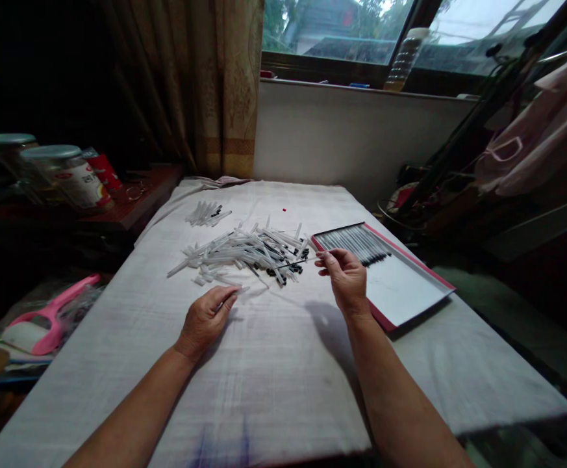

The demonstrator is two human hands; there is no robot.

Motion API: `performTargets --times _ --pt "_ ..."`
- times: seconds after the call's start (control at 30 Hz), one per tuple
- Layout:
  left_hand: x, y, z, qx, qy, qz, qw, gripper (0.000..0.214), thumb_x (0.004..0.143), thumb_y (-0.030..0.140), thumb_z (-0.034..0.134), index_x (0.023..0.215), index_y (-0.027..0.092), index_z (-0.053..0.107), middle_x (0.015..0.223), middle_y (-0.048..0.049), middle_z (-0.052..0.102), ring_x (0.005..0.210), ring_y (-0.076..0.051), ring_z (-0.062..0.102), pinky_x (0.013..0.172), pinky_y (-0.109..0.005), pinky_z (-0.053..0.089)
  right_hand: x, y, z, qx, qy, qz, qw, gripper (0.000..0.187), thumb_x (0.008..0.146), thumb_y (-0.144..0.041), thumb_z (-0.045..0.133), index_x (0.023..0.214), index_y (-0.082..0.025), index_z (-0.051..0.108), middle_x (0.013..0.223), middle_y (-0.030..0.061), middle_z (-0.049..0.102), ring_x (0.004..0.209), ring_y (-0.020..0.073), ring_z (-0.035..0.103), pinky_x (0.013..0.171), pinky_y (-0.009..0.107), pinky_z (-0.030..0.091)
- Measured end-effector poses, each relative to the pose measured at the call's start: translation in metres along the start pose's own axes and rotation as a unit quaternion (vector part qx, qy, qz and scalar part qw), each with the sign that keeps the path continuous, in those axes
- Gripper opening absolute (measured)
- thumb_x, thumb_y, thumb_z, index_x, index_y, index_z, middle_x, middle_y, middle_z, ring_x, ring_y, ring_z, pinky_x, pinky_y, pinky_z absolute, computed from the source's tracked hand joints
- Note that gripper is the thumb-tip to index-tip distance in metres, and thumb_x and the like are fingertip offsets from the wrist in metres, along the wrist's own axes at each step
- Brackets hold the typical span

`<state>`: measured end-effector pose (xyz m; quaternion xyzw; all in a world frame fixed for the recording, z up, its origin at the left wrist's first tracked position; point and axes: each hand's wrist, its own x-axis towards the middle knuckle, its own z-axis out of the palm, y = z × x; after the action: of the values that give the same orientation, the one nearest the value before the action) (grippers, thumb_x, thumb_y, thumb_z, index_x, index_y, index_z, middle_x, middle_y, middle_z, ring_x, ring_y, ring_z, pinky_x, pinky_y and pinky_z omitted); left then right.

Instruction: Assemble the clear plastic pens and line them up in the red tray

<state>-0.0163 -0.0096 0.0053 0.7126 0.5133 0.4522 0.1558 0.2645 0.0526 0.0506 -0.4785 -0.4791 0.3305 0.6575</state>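
Beneath a window (pixel 332 29) and a patterned curtain (pixel 215 84), a table is covered by a pale cloth (pixel 264 390). On the dark side table at the left, a lidded jar (pixel 81 185) is wrapped in a white label with red patches, whose lettering is too blurred to be read. Behind it a red packet (pixel 104 170) is seen, its print likewise illegible.

Mid-table, a loose heap of clear tubes (pixel 225 250) with black pieces among them is spread, and a smaller cluster (pixel 202 214) is set beyond it. Between the pinched thumb and fingers of the left hand (pixel 208 318) a clear slender tube (pixel 245 289) is held, just before the heap. By the right hand (pixel 344 279), a thin dark-tipped rod (pixel 290 264) is gripped in closed fingertips, its tip pointed over the heap's edge. Beside that hand, a row of black-ended pens (pixel 349 242) is laid in a red-edged white tray (pixel 410 296); no lettering can be made out on them.
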Motion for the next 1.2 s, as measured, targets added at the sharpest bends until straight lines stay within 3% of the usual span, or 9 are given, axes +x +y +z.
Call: performTargets --times 0.17,0.27,0.4,0.5,0.6,0.7,0.97,1.2 --pt "0.005 0.006 -0.003 -0.112 0.079 -0.131 0.982 0.027 0.091 0.046 0.049 0.096 0.021 0.057 0.091 -0.006 0.075 0.078 -0.018 0.071 0.069 -0.03 0.056 -0.01 -0.005 0.011 0.056 -0.043 0.033 0.997 0.031 0.073 -0.045 0.071 0.08 -0.018 0.058 0.079 0.0038 0.073 0.058 0.013 0.067 0.046 0.021 0.05" --pt "0.01 0.007 -0.006 -0.244 0.13 -0.212 0.937 0.031 0.086 0.05 0.055 0.095 0.02 0.051 0.099 -0.0085 0.074 0.072 -0.016 0.07 0.049 -0.021 0.048 -0.019 -0.003 0.021 0.087 -0.073 0.07 0.991 0.034 0.07 -0.047 0.073 0.08 -0.018 0.058 0.08 0.0039 0.073 0.058 0.013 0.067 0.047 0.022 0.052" --pt "0.015 0.004 -0.009 -0.321 0.143 -0.288 0.891 0.056 0.078 0.042 0.065 0.125 0.023 0.042 0.1 -0.0058 0.074 0.056 -0.011 0.066 0.041 -0.015 0.042 -0.032 -0.002 0.035 0.102 -0.093 0.101 0.985 0.035 0.07 -0.048 0.074 0.079 -0.018 0.058 0.079 0.0037 0.073 0.061 0.0141 0.068 0.049 0.023 0.054" --pt "0.014 0.004 -0.01 -0.302 0.13 -0.301 0.895 0.06 0.078 0.04 0.065 0.132 0.023 0.044 0.101 -0.0059 0.073 0.054 -0.008 0.064 0.041 -0.015 0.043 -0.038 -0.001 0.04 0.103 -0.112 0.112 0.982 0.035 0.07 -0.048 0.074 0.078 -0.018 0.058 0.078 0.0031 0.073 0.061 0.014 0.067 0.05 0.024 0.054" --pt "0.013 0.004 -0.012 -0.286 0.099 -0.293 0.907 0.049 0.079 0.046 0.062 0.119 0.018 0.058 0.112 -0.0103 0.07 0.067 -0.012 0.069 0.047 -0.017 0.049 -0.038 0.002 0.039 0.113 -0.106 0.12 0.981 0.035 0.07 -0.048 0.074 0.079 -0.018 0.058 0.077 0.0032 0.073 0.059 0.0134 0.067 0.049 0.023 0.054" --pt "0.013 0.004 -0.012 -0.27 0.078 -0.281 0.918 0.053 0.077 0.048 0.064 0.12 0.019 0.057 0.117 -0.0115 0.068 0.079 -0.016 0.072 0.053 -0.021 0.054 -0.035 0.004 0.037 0.125 -0.083 0.129 0.98 0.036 0.069 -0.047 0.075 0.081 -0.018 0.06 0.079 0.0035 0.073 0.061 0.0132 0.068 0.049 0.022 0.054" --pt "0.008 0.0 -0.006 -0.183 0.082 -0.268 0.942 0.051 0.075 0.057 0.064 0.107 0.017 0.062 0.085 -0.0074 0.074 0.067 -0.018 0.071 0.047 -0.022 0.053 -0.035 0.001 0.038 0.171 -0.039 0.117 0.978 0.032 0.069 -0.042 0.077 0.081 -0.018 0.059 0.08 0.0025 0.074 0.061 0.0124 0.069 0.048 0.02 0.054" --pt "0.005 -0.003 -0.006 -0.15 0.079 -0.263 0.95 0.047 0.079 0.055 0.061 0.107 0.017 0.062 0.089 -0.0088 0.075 0.063 -0.016 0.07 0.047 -0.021 0.053 -0.035 -0.01 0.035 0.153 -0.034 0.062 0.986 0.028 0.075 -0.041 0.073 0.082 -0.018 0.058 0.08 0.0027 0.073 0.059 0.0121 0.068 0.05 0.021 0.054"
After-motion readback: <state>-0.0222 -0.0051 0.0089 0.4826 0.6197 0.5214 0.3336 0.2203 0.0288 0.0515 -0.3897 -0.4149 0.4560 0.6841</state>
